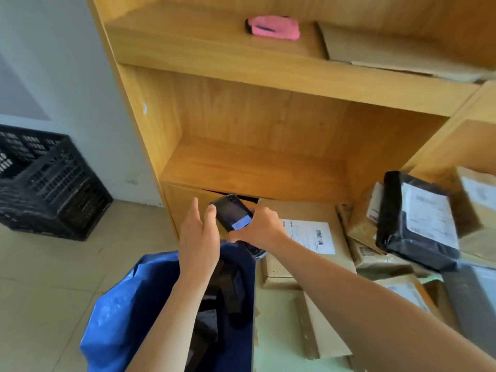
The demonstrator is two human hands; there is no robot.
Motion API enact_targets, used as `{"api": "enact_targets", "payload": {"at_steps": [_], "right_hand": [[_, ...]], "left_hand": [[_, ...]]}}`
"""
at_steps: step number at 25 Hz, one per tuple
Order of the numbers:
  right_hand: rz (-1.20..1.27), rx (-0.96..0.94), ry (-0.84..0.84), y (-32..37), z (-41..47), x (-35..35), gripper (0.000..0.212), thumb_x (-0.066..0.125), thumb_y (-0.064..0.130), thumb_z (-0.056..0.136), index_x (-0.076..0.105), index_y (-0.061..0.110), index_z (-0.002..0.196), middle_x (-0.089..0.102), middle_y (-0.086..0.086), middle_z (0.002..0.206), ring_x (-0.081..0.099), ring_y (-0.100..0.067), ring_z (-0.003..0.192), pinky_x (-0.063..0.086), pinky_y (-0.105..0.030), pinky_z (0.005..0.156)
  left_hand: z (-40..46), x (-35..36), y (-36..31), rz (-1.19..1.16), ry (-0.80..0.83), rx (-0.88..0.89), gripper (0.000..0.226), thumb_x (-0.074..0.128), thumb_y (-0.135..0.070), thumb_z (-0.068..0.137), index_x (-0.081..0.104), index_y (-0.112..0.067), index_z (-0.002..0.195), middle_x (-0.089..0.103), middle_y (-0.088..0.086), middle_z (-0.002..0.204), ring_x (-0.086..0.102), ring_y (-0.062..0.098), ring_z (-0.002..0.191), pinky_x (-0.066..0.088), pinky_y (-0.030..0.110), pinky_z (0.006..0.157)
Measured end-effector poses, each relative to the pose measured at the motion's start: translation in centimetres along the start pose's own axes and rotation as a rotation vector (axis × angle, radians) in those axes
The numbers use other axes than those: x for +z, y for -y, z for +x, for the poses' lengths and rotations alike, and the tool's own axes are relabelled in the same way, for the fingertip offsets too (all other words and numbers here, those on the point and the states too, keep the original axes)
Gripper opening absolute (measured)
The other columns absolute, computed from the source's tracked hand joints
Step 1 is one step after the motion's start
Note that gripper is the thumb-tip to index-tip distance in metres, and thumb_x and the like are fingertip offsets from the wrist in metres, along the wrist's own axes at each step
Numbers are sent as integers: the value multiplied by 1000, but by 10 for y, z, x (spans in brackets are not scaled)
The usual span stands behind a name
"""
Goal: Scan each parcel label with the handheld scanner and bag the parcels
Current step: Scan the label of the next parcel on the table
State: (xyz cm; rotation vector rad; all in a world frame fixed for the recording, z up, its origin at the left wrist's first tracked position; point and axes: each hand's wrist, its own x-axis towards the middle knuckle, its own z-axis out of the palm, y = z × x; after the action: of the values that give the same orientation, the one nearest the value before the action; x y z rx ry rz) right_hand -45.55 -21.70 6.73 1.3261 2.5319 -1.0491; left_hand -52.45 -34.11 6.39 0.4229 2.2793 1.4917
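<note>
My right hand grips the black handheld scanner, its lit screen facing up, in front of the wooden shelf. My left hand is beside it with fingers straight, the thumb touching the scanner's left edge. Below both hands stands a blue bag, mouth open, with dark parcels inside. A cardboard box parcel with a white barcode label lies just right of the scanner. Further right sits a black plastic parcel with a white label, on top of a heap of brown parcels.
A wooden shelf unit rises ahead, with a pink object and flat cardboard on its upper shelf. A black plastic crate stands on the tiled floor at the left. Flattened cardboard lies at the lower right.
</note>
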Motion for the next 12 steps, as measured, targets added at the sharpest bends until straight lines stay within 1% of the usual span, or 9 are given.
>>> {"api": "enact_targets", "payload": {"at_steps": [1, 3, 6, 8, 10, 12], "right_hand": [[-31, 5, -10, -5, -6, -13, 66, 87, 52, 57, 62, 19, 109, 65, 1, 95, 63, -20, 84, 55, -29, 65], [-74, 15, -45, -15, -19, -38, 64, 88, 50, 59, 62, 19, 108, 65, 2, 92, 62, -19, 81, 49, -26, 60], [-138, 57, -85, -32, -34, -72, 61, 90, 47, 61, 57, 19, 103, 61, 2, 85, 61, -20, 79, 47, -26, 56], [-215, 101, -85, -45, -41, -91, 60, 91, 46, 62, 57, 17, 102, 60, 1, 85, 62, -21, 78, 50, -27, 56], [-337, 121, -85, -61, -44, -106, 61, 91, 46, 60, 60, 14, 102, 62, -1, 85, 63, -21, 76, 54, -29, 59], [-465, 140, -76, -77, -48, -122, 57, 92, 46, 62, 60, 13, 95, 60, 0, 79, 60, -19, 69, 51, -29, 58]], "left_hand": [[-4, 6, -9, 10, 26, 7, 64, 27, -57, 98, 19, -31, 157, 27, -5, 162, 26, 18, 148, 24, 40, 115], [-12, 19, -26, 38, 89, 45, 67, 26, -60, 96, 19, -32, 157, 27, -5, 162, 27, 19, 147, 25, 43, 115], [-15, 43, -47, 103, 220, 68, 72, 24, -64, 92, 19, -31, 156, 33, -1, 159, 32, 25, 144, 31, 48, 113], [-15, 59, -56, 164, 317, 71, 73, 22, -65, 91, 18, -31, 156, 35, 1, 158, 35, 28, 142, 32, 52, 111], [-15, 72, -58, 247, 390, 124, 66, 21, -59, 95, 20, -30, 154, 37, 5, 156, 38, 31, 139, 33, 52, 110], [-13, 83, -57, 264, 446, 183, 61, 22, -53, 100, 23, -25, 154, 34, 8, 157, 34, 32, 142, 30, 52, 114]]}}
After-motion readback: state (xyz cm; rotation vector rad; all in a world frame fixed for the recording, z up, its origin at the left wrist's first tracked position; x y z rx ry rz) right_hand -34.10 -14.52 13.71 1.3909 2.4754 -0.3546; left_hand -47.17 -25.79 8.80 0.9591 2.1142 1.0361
